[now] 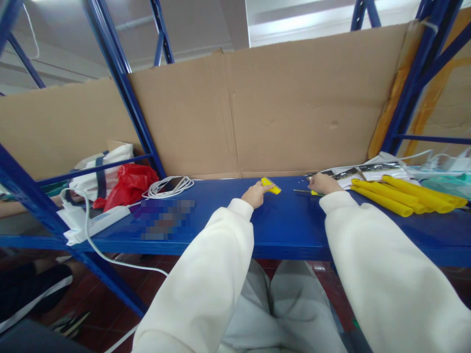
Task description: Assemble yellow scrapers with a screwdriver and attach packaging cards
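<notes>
A small flat yellow piece [271, 186] with a pale edge is at the fingertips of my left hand [253, 195], over the blue shelf [283, 220]. The fingers are closed on its near side, with the index finger stretched along it. To the right, my right hand [324, 184] is closed, its fingertips down by the back of the shelf among small items; what they hold is too small to tell. A thin dark tool [302, 190] lies just left of that hand, and a bit of yellow shows beneath the fingers.
Yellow tubes [405, 197] and printed packets [382, 171] lie on the right. Toward the left are a coiled white cable [169, 187], a red bag [132, 181] and a white power strip [99, 223]. Cardboard [294, 108] stands behind, between blue posts [125, 93].
</notes>
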`<state>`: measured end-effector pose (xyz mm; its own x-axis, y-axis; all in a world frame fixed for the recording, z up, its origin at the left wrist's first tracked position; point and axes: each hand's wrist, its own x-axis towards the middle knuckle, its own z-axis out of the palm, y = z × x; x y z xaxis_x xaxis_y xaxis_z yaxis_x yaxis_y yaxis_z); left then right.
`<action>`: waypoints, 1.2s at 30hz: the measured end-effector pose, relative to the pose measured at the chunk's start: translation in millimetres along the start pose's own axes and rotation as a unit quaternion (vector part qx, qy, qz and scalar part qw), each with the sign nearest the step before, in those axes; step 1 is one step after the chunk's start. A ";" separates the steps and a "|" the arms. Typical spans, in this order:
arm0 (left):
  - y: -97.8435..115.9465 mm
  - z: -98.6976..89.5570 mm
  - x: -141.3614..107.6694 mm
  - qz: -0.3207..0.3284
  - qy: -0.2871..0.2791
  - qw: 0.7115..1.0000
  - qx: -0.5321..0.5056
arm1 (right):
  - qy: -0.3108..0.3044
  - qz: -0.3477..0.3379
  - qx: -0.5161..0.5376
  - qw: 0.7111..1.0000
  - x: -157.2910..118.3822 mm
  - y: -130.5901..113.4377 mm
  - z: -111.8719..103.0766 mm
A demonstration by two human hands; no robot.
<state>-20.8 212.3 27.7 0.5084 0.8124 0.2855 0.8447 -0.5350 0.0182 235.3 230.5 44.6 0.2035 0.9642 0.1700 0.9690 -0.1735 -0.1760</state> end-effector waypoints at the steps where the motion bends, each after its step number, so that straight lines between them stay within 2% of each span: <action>1: 1.2 -0.7 -0.5 0.000 -0.006 1.000 0.005 | 0.022 0.005 0.015 1.000 1.8 2.7 1.5; 4: 3.3 -2.4 -1.2 -0.002 -0.017 1.000 0.009 | 0.075 0.036 0.058 0.995 4.9 10.4 6.9; 6: 3.9 -2.6 -1.2 -0.004 -0.019 1.000 0.007 | 0.087 0.069 0.074 0.991 5.6 14.1 10.5; 12: 3.7 0.7 -0.1 -0.001 -0.006 1.000 0.000 | 0.058 0.109 0.078 0.989 7.2 16.6 16.3; 19: 4.9 1.8 0.6 0.006 -0.004 1.000 -0.014 | 0.038 0.030 0.027 0.998 12.0 10.2 18.7; 25: 7.2 2.0 1.4 0.013 -0.012 1.000 -0.011 | 0.004 -0.039 -0.036 0.999 9.8 -15.5 24.1; 30: 10.1 -0.3 2.3 0.018 -0.016 1.000 -0.002 | -0.013 -0.019 -0.053 0.998 11.3 -33.2 25.7; 36: 10.2 -0.3 5.0 0.019 -0.024 1.000 -0.007 | -0.011 0.002 -0.043 0.999 27.0 -29.3 31.9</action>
<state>-9.7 210.8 29.6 0.5482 0.8010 0.2404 0.8219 -0.5692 0.0225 207.9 268.0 23.4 0.2060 0.9672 0.1487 0.9767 -0.1939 -0.0922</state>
